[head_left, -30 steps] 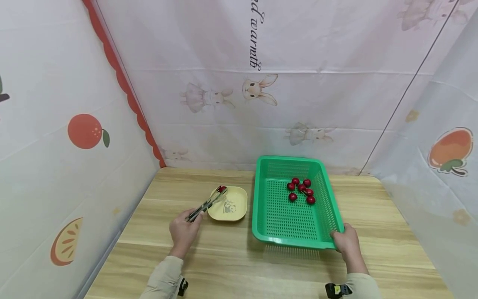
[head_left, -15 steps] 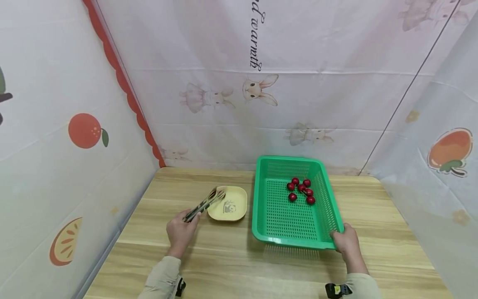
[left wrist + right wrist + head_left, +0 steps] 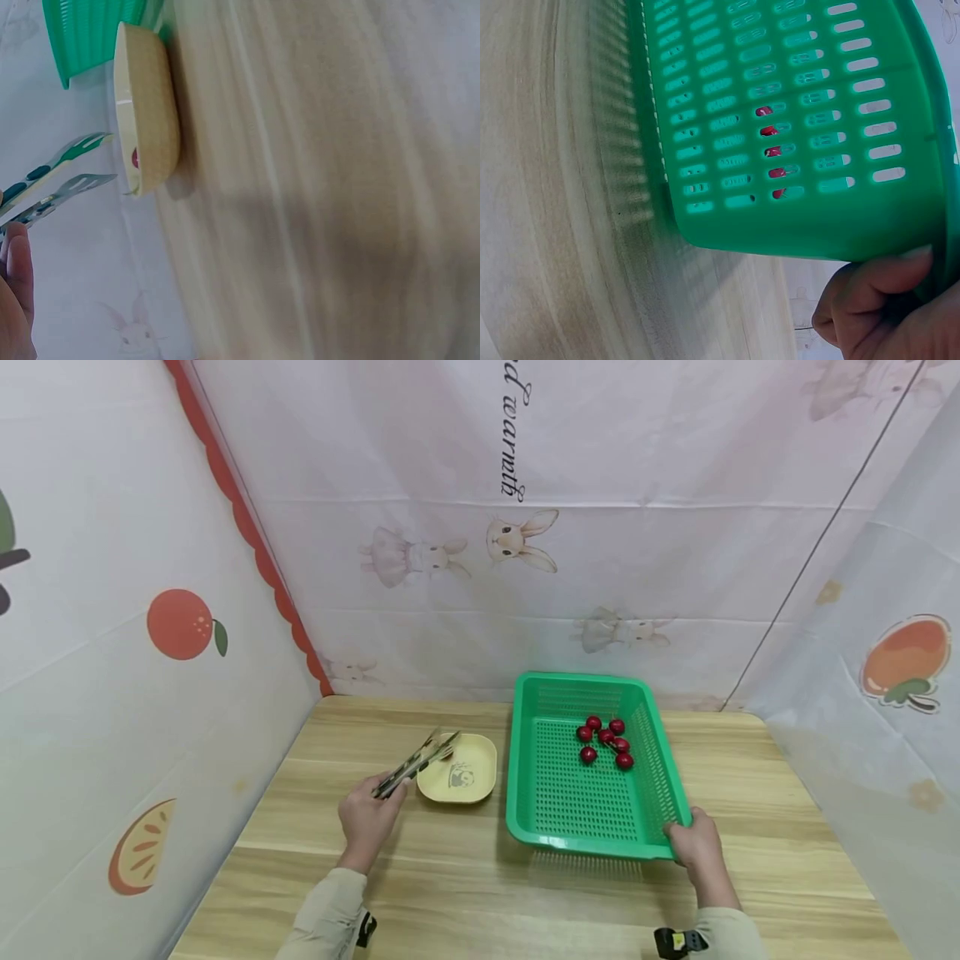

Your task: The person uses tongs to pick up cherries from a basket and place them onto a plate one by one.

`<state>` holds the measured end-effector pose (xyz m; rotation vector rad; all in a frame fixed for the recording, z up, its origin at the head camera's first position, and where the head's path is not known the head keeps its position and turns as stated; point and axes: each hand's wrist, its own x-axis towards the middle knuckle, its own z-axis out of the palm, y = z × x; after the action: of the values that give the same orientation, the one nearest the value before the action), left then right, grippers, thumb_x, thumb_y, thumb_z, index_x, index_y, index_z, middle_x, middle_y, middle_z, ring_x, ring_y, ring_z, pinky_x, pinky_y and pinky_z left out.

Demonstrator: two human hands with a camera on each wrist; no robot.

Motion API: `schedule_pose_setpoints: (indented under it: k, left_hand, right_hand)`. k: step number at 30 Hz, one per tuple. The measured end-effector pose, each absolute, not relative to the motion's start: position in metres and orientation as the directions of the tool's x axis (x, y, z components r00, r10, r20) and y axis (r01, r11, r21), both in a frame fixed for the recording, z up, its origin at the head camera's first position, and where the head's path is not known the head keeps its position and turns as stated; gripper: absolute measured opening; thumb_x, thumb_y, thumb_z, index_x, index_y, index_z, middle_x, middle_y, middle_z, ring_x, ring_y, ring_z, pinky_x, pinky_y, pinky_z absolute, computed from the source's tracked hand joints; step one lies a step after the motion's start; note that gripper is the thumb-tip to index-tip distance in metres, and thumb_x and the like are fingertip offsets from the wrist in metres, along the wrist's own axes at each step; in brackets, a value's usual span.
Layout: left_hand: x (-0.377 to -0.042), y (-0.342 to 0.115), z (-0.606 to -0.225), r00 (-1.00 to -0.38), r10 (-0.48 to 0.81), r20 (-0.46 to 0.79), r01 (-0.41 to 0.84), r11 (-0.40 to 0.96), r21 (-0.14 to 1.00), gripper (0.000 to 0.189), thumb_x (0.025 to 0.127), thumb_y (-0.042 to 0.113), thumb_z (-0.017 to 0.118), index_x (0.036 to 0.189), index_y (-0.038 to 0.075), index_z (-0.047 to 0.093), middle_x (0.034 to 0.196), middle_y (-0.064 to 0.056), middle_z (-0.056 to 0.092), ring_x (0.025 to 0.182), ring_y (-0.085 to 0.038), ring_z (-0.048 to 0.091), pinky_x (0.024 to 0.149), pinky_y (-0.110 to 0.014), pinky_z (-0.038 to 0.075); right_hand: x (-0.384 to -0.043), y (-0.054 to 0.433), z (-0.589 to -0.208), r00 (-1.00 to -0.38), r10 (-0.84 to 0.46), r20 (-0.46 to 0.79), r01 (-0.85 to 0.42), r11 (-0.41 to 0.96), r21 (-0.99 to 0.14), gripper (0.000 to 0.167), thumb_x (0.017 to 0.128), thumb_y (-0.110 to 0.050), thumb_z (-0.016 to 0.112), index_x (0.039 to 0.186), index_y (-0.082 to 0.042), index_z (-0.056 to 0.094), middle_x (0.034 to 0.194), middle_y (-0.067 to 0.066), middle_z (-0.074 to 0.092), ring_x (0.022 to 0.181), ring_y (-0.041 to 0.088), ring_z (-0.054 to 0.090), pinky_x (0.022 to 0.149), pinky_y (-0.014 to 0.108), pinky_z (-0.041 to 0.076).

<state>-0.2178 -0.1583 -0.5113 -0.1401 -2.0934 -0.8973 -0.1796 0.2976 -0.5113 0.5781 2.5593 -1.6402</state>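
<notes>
My left hand [image 3: 367, 818] holds metal food tongs [image 3: 411, 774] over the left side of a small yellow dish [image 3: 476, 777] with a panda print. In the left wrist view the tongs' tips stand apart above the dish's rim. A cherry [image 3: 136, 157] lies inside the dish, mostly hidden by its wall; in the head view the tongs cover much of it. At the near right corner of a green plastic basket [image 3: 525, 777], my right hand [image 3: 696, 843] grips the rim, thumb on top. Several red cherries [image 3: 606, 737] lie in the basket's far right part.
Dish and basket stand side by side on a wooden table [image 3: 450, 893], with a narrow gap between them. Printed cloth walls [image 3: 450, 652] close off the back and both sides. The basket's far end is near the back wall.
The tongs' tips, earlier at the cherry near the dish's far left edge, have spread apart. My left hand drew back slightly, then came forward again. The right hand and basket have stayed put.
</notes>
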Motion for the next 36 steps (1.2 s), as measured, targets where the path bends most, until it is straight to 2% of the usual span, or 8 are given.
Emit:
schedule_pose_setpoints:
  k: [10,23,36]
  left_hand:
    - [-0.225,-0.142,-0.498,-0.638,-0.19,0.746,0.412,0.734,0.54,0.027,0.064,0.011,0.084,0.08,-0.006,0.07,0.073,-0.018,0.067,0.06,-0.03,0.064,0.052,-0.042,0.051]
    - [-0.241,-0.122,-0.478,-0.589,-0.146,0.795,0.475,0.734,0.486,0.025,0.065,0.013,0.083,0.08,-0.004,0.071,0.071,-0.015,0.068,0.055,-0.026,0.064,0.046,-0.038,0.047]
    - [-0.252,-0.098,-0.464,-0.573,-0.102,0.814,0.541,0.699,0.468,0.026,0.065,0.013,0.084,0.08,-0.004,0.071,0.069,-0.012,0.067,0.055,-0.023,0.063,0.048,-0.036,0.048]
  right_hand:
    - [-0.181,0.301,-0.512,-0.927,0.277,-0.254,0.35,0.39,-0.852,0.044,0.085,-0.001,0.044,0.123,0.021,0.036,0.095,0.03,0.052,0.067,0.023,0.055,0.054,0.033,0.047]
    - [-0.182,0.301,-0.513,-0.93,0.267,-0.251,0.341,0.38,-0.86,0.039,0.084,-0.001,0.044,0.115,0.022,0.042,0.08,0.021,0.055,0.057,0.018,0.052,0.049,0.033,0.044]
    - [-0.179,0.301,-0.512,-0.925,0.255,-0.282,0.362,0.365,-0.858,0.04,0.084,-0.001,0.042,0.115,0.022,0.042,0.078,0.021,0.056,0.056,0.018,0.051,0.049,0.032,0.043]
